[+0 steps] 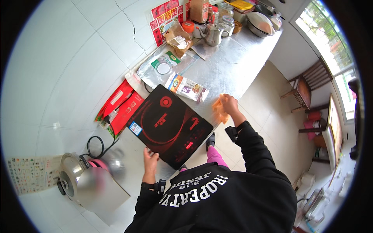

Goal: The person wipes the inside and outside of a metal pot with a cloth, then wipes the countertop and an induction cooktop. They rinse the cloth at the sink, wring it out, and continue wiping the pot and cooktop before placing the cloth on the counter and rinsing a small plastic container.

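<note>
A black induction cooktop (163, 125) with red markings and a lit red display lies on the metal-topped counter (224, 67). My left hand (151, 161) is at the cooktop's near left edge, fingers apart and holding nothing; whether the fingertips touch it I cannot tell. To the right of the cooktop, my right hand (230, 104) grips an orange cloth (220, 110), blurred at its lower part, over the counter's front edge. A printed food packet (188, 87) lies just behind the cooktop, and behind that is a clear plastic bag (157, 64) with a green label.
Farther back stand a metal teapot (214, 34), glass jars (227, 24), a brown paper bag (178, 38) and metal bowls (259, 24). Red packets (121, 104) and a black power cord (102, 148) lie by the wall. A pot lid (68, 174) is at left, a wooden chair (304, 87) at right.
</note>
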`<state>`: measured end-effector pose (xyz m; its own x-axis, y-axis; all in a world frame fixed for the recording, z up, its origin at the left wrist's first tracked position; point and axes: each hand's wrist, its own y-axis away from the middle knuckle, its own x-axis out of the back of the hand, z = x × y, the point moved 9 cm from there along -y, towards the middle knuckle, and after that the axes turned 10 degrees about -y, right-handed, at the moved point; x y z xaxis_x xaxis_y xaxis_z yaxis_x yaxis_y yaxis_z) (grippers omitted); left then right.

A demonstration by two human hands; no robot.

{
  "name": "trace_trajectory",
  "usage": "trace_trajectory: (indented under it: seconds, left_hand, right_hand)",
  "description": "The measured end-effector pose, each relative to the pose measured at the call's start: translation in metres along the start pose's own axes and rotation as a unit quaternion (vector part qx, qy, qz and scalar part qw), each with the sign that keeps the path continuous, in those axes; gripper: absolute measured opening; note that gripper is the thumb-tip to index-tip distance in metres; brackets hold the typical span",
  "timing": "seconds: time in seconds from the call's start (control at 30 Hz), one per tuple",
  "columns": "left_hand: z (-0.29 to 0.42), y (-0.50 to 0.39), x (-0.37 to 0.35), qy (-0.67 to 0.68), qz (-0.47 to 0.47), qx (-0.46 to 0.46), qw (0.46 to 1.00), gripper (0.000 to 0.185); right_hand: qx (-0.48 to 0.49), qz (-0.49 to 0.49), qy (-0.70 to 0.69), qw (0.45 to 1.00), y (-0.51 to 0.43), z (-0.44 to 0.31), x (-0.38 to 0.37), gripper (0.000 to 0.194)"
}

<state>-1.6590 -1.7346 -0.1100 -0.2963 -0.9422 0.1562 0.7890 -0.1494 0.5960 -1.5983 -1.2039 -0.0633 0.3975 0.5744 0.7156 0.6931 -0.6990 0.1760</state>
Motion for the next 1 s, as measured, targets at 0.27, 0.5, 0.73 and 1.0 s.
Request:
trace_trajectory:
  seconds: [0.27, 0.5, 0.73, 1.0]
  left_hand:
    - [0.079, 0.038, -0.029, -0.261, 0.259, -0.147, 0.918, 0.074]
    - [0.07, 0.082, -0.056, -0.287, 0.29, -0.09, 0.908, 0.072]
    - [0.069, 0.089, -0.076, -0.302, 0.293, -0.134, 0.897, 0.068]
    - [0.161, 0.077, -0.131, -0.17, 0.204, -0.204, 0.942, 0.062]
  right_hand:
    - [0.114, -0.153, 0.024, 0.981, -0.086, -0.068, -0.086, 0.043]
    - [0.157, -0.155, -0.085, 0.972, -0.118, -0.059, -0.083, 0.026]
    - [0.175, -0.12, -0.129, 0.969, -0.132, -0.101, -0.104, 0.025]
    - [0.183, -0.17, -0.268, 0.93, -0.08, -0.154, -0.066, 0.023]
